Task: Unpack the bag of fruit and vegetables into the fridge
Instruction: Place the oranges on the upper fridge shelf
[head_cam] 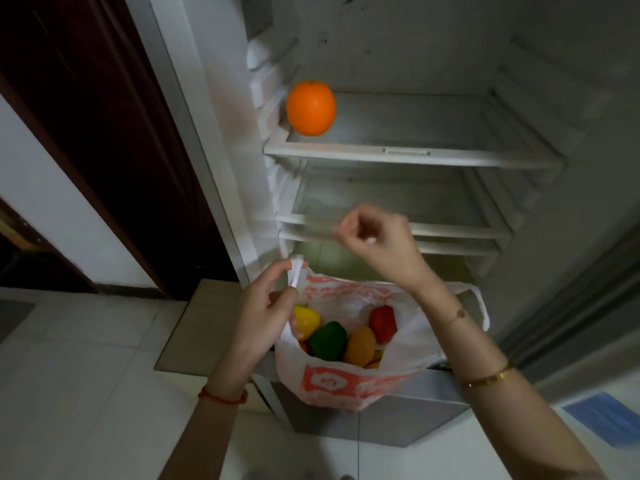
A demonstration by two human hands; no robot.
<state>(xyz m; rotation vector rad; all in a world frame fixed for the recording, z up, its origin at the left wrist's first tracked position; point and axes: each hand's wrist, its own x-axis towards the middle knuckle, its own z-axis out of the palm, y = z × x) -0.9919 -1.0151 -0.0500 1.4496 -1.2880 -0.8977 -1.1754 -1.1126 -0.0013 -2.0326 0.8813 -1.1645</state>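
Your left hand (266, 306) pinches one handle (295, 271) of the bag (346, 382) between thumb and fingers and holds it up, so the mouth stays open. Your right hand (375, 237) is above the bag, in front of the lower shelves, with the fingers loosely curled and nothing in them as far as the blur lets you see. Inside the bag lie a yellow pepper (306, 318), a green pepper (328, 340), a red pepper (382, 323) and an orange fruit (360, 346), with more below that you cannot make out. One orange (311, 107) already sits at the left end of the upper shelf (408, 155); the other shelves are bare. So the unpacking has only begun, I think. The next move asks your right hand to go down into the mouth and take one top piece, while your left keeps the handle high. The bag carries orange print, too blurred to read.
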